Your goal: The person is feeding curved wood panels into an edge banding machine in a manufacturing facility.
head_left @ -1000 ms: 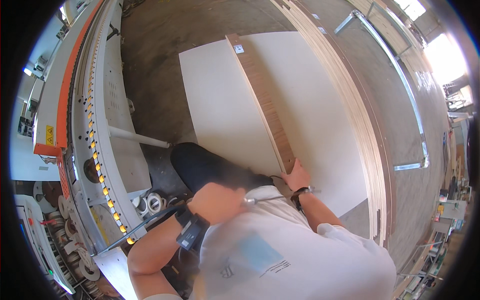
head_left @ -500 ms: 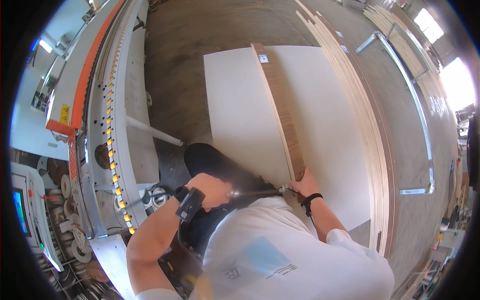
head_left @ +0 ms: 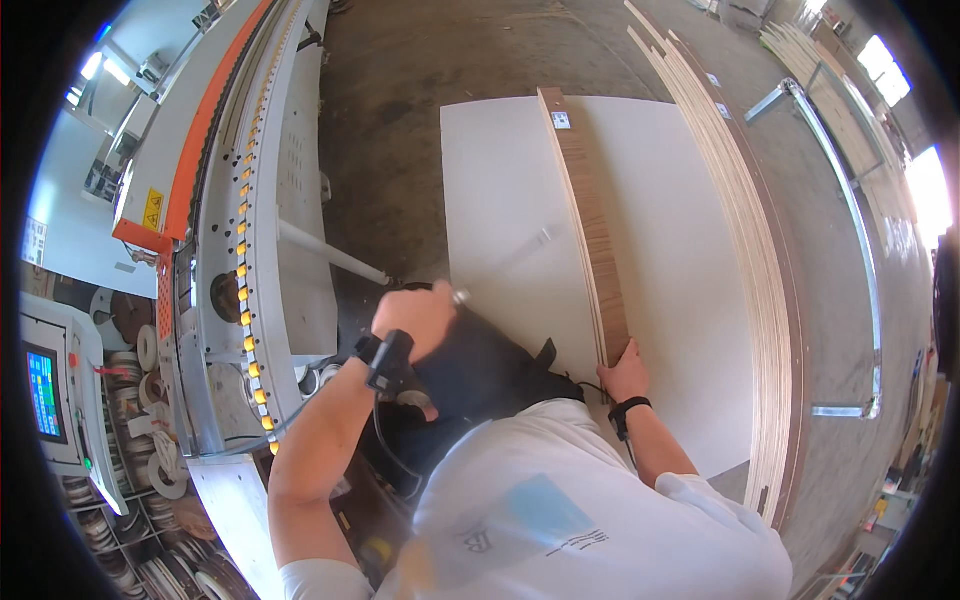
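My left hand [head_left: 415, 320] is closed around a slim long tool [head_left: 462, 297] that is smeared by motion. Its pale metal-looking tip points ahead over the large white board [head_left: 500, 190], left of the strips; its exact kind cannot be made out. My right hand [head_left: 627, 374] grips the near end of narrow brown wood-grain strips [head_left: 598, 240], thumb on top and the other fingers partly hidden. These strips lie lengthwise on the white board, with a small label at their far end. Both my wrists wear black straps, the left one bearing a small box.
A long machine [head_left: 215, 250] with an orange stripe and yellow rollers runs along the left. Beside it stand a control screen [head_left: 45, 390] and coiled edge bands [head_left: 165, 475]. Stacked long strips [head_left: 740, 230] lie right of the board, and a metal frame [head_left: 868, 270] stands farther right.
My left hand has moved ahead, swinging the tool away from the strips' near end to above the board. My right hand stays on the strips. The whole view has shifted slightly.
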